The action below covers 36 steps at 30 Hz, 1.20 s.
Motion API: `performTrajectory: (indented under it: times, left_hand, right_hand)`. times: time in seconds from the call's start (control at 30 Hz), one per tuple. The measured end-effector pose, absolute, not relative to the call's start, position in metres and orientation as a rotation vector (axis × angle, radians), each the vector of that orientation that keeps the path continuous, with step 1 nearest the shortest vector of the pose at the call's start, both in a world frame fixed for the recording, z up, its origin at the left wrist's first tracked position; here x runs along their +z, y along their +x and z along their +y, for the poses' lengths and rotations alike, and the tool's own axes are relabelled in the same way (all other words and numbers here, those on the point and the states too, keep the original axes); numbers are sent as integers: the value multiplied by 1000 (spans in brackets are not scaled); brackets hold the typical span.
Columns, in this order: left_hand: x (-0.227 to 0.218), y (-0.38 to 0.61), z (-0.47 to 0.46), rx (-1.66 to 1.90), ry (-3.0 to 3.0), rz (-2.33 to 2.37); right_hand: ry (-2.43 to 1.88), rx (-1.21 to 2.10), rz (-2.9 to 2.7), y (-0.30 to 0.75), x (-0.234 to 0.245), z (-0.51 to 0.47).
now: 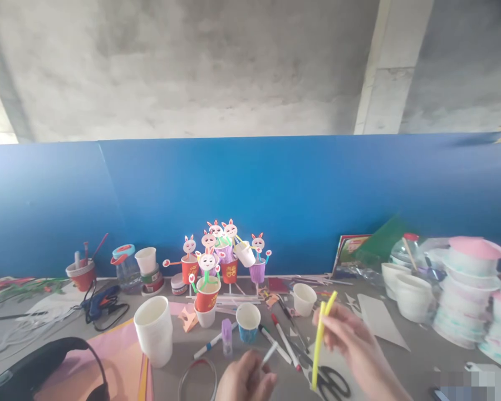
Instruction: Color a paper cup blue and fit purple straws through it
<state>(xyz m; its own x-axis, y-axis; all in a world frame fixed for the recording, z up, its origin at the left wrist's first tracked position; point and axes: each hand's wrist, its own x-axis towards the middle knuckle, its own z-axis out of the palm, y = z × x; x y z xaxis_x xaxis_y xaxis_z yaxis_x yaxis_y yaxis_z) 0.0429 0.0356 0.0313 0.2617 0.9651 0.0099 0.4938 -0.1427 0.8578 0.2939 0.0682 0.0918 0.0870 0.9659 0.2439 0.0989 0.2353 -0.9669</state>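
Observation:
My right hand [353,340] is pinched on a yellow drinking straw [317,353], which stands upright with a short yellow piece angled off near its top. I cannot tell if that is one bent straw or two. Lower in the middle, my left hand [245,377] has its fingers closed around a thin white stick [269,354]. Black-handled scissors [334,383] lie beneath the right hand. Several markers, among them a red-capped marker [284,341], lie between the hands. A blue-patterned paper cup [247,323] and a purple glue bottle [227,337] stand just beyond my left hand.
Several paper-cup rabbit figures [206,287] stand at the back against a blue partition [292,189]. A tall white cup [154,331], coloured paper [125,362] and a headset [37,367] are at left, with a glue gun [100,303] behind. Stacked paper bowls [463,301] rise at right.

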Motion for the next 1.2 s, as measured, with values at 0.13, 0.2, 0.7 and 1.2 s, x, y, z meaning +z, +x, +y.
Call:
performTrajectory:
  times: [0.13, 0.2, 0.7, 1.2]
  left_hand:
    - [51, 38, 28, 940, 1606, 1064]
    - [58, 39, 22, 1001, 1448, 936]
    - [59, 41, 15, 1017, 891, 671]
    - [34, 49, 22, 1089, 800, 606]
  right_hand:
    - [-924, 1364, -1151, 239, 86, 34]
    - [-856, 1434, -1122, 221, 83, 27]
    - [-813, 1597, -1006, 197, 80, 27]
    - [-832, 1658, -992, 196, 67, 33]
